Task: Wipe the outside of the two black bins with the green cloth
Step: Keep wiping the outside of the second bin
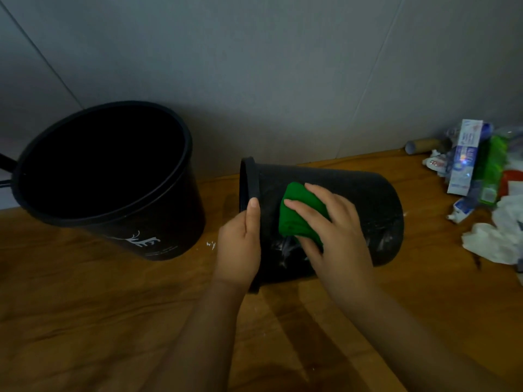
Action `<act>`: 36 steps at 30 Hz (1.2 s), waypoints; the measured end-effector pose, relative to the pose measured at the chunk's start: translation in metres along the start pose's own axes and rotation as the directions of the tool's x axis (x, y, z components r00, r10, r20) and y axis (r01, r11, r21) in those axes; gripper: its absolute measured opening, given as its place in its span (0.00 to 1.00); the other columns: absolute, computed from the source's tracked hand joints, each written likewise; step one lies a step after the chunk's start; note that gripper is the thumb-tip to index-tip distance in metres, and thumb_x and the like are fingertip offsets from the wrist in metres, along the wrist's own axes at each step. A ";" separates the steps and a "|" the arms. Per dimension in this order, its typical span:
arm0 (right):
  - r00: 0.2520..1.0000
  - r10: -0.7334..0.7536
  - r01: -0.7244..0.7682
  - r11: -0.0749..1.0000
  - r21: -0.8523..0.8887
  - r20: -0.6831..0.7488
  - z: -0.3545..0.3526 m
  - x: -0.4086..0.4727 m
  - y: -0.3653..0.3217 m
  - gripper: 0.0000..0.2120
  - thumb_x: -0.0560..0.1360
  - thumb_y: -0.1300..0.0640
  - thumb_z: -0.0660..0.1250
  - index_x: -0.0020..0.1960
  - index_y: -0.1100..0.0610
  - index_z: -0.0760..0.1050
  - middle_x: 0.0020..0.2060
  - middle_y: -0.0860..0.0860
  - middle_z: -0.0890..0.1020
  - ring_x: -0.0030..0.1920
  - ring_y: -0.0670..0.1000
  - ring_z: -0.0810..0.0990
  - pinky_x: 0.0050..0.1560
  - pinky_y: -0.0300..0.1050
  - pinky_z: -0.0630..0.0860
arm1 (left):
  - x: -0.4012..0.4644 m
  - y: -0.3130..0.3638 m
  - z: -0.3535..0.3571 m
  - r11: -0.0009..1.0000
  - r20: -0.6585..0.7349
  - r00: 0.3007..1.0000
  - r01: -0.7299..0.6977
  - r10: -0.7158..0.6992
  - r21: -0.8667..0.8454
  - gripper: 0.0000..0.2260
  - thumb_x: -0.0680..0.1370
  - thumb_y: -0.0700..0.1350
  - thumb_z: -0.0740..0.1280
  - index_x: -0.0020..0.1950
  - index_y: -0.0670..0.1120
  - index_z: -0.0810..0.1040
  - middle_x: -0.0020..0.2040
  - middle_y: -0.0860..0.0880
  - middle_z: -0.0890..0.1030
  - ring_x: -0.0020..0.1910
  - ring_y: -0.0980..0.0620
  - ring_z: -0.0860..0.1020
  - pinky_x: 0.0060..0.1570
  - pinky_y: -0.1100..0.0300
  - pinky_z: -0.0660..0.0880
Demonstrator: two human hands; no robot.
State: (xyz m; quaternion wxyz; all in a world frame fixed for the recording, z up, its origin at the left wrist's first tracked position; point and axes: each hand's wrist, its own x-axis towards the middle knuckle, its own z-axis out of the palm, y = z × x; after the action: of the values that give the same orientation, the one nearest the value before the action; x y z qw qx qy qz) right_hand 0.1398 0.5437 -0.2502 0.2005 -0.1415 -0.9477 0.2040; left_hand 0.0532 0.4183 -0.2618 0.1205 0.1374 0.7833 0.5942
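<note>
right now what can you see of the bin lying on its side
The tipped black bin lies on its side on the wooden floor, near the wall, rim pointing left toward the upright bin. It looks like matte plastic, with whitish smears low on its side. The left hand grips its rim; the right hand presses the green cloth against its outside.

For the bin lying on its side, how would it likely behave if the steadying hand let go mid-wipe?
The bin on its side would probably roll, since its round wall rests on the wooden floor. It looks like light plastic, so the right hand pushing the green cloth could shove it. The left hand gripping its rim seems to be what stops that.
</note>
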 end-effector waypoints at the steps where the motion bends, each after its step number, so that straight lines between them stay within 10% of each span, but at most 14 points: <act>1: 1.000 -0.023 0.023 1.000 -0.004 0.003 0.001 -0.005 -0.004 0.26 0.70 0.59 0.70 0.67 0.48 0.74 0.70 0.50 0.69 0.71 0.55 0.63 0.67 0.50 0.64 | 0.001 -0.001 0.000 1.000 0.003 1.000 0.012 -0.011 -0.003 0.29 0.81 0.60 0.53 0.36 0.36 0.72 0.33 0.37 0.74 0.31 0.43 0.73 0.32 0.51 0.72; 5: 0.975 -0.205 0.206 0.978 -0.013 0.083 0.004 -0.011 -0.012 0.26 0.70 0.59 0.67 0.67 0.48 0.74 0.70 0.50 0.70 0.70 0.56 0.66 0.67 0.53 0.68 | 0.006 0.000 -0.002 0.999 0.021 0.999 0.046 -0.045 -0.021 0.24 0.84 0.54 0.54 0.33 0.43 0.73 0.28 0.51 0.73 0.28 0.57 0.72 0.28 0.65 0.68; 10: 1.000 0.011 -0.010 0.999 -0.044 0.026 -0.006 0.001 0.003 0.25 0.72 0.57 0.67 0.69 0.49 0.72 0.71 0.50 0.68 0.70 0.56 0.63 0.67 0.53 0.67 | 0.014 0.003 -0.001 0.988 0.025 0.990 0.137 -0.136 -0.073 0.31 0.83 0.58 0.54 0.45 0.29 0.76 0.43 0.32 0.79 0.44 0.35 0.79 0.43 0.44 0.78; 18: 0.962 -0.242 0.251 0.966 -0.063 0.128 0.000 -0.011 -0.007 0.26 0.70 0.58 0.66 0.68 0.47 0.73 0.71 0.50 0.69 0.69 0.56 0.66 0.67 0.52 0.66 | 0.016 0.007 0.000 0.975 0.030 0.981 0.196 -0.194 -0.103 0.30 0.84 0.57 0.53 0.48 0.29 0.77 0.45 0.31 0.80 0.45 0.35 0.79 0.43 0.46 0.77; 23: 1.000 0.015 -0.015 0.999 -0.035 -0.008 -0.002 -0.016 0.002 0.27 0.70 0.61 0.71 0.68 0.49 0.73 0.70 0.50 0.69 0.70 0.57 0.64 0.66 0.53 0.67 | 0.017 0.008 0.000 0.970 0.041 0.976 0.218 -0.214 -0.109 0.32 0.83 0.59 0.53 0.49 0.30 0.78 0.49 0.30 0.79 0.49 0.33 0.79 0.51 0.40 0.77; 29: 0.965 -0.250 0.255 0.965 -0.061 0.074 0.005 -0.017 -0.010 0.25 0.69 0.59 0.67 0.66 0.49 0.76 0.69 0.51 0.71 0.68 0.56 0.67 0.66 0.51 0.66 | 0.016 0.010 0.000 0.970 0.041 0.978 0.208 -0.205 -0.125 0.31 0.84 0.58 0.53 0.50 0.29 0.77 0.48 0.29 0.79 0.48 0.33 0.79 0.48 0.39 0.77; 36: 0.996 0.086 -0.087 0.996 -0.016 -0.033 -0.003 -0.028 0.006 0.30 0.68 0.64 0.74 0.68 0.49 0.73 0.71 0.49 0.68 0.71 0.55 0.63 0.68 0.55 0.67 | 0.019 0.009 0.002 0.970 0.027 0.972 0.233 -0.231 -0.074 0.32 0.83 0.60 0.53 0.52 0.31 0.78 0.48 0.33 0.81 0.49 0.36 0.80 0.51 0.41 0.78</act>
State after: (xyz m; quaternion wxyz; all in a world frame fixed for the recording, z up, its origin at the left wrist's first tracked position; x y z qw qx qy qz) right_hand 0.1665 0.5406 -0.2597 0.2057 -0.1876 -0.9390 0.2019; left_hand 0.0362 0.4288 -0.2545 0.2013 0.0455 0.7696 0.6042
